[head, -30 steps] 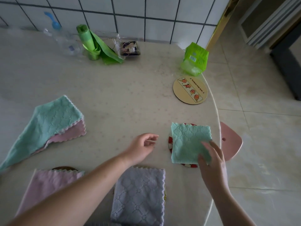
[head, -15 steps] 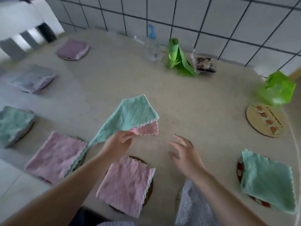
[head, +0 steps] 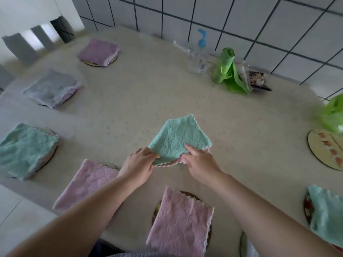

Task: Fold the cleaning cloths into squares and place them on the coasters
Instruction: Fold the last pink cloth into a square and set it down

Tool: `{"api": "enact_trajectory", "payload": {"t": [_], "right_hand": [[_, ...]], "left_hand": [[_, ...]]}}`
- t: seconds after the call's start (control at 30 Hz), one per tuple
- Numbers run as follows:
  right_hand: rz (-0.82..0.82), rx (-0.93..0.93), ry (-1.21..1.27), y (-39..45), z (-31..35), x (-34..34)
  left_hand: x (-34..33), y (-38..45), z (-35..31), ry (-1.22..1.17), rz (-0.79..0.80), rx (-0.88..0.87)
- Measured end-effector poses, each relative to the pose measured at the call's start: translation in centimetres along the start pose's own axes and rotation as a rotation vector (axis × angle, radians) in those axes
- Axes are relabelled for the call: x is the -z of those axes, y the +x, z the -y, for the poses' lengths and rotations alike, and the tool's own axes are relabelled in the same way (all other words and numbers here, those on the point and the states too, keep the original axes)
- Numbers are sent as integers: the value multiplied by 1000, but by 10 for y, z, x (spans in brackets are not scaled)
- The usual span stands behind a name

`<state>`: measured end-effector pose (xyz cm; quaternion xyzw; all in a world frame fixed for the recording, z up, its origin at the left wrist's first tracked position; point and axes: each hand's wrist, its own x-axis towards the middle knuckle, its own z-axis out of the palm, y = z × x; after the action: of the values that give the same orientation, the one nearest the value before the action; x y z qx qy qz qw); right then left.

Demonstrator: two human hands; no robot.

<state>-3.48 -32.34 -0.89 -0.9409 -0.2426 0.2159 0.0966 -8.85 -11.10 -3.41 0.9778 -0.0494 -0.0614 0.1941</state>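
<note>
Both hands, left hand (head: 138, 165) and right hand (head: 200, 162), pinch unlabelled teal cloth (head: 178, 140).

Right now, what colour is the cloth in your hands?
Mint green on top, pink underside at its edge; head view.

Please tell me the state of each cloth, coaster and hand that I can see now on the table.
teal cloth in the middle: partly folded, held by both hands
left hand: grips cloth edge
right hand: pinches cloth edge
near pink cloth: folded, on a coaster
left teal cloth: folded, on a coaster
right coaster: bare, no cloth
</note>
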Motion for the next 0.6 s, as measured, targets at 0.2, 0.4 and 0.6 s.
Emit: {"api": "enact_trajectory", "payload": {"t": [0.2,0.4,0.6], "right_hand": [[-98,30,50,7,3,11],[-315,31,209,3,10,46],[-534,6,301,-7,2,97]], "left_hand": [[5,10,9,56,56,-71],[8,20,-4,78,-45,-77],[45,44,-36,-88,-283,-61]]}}
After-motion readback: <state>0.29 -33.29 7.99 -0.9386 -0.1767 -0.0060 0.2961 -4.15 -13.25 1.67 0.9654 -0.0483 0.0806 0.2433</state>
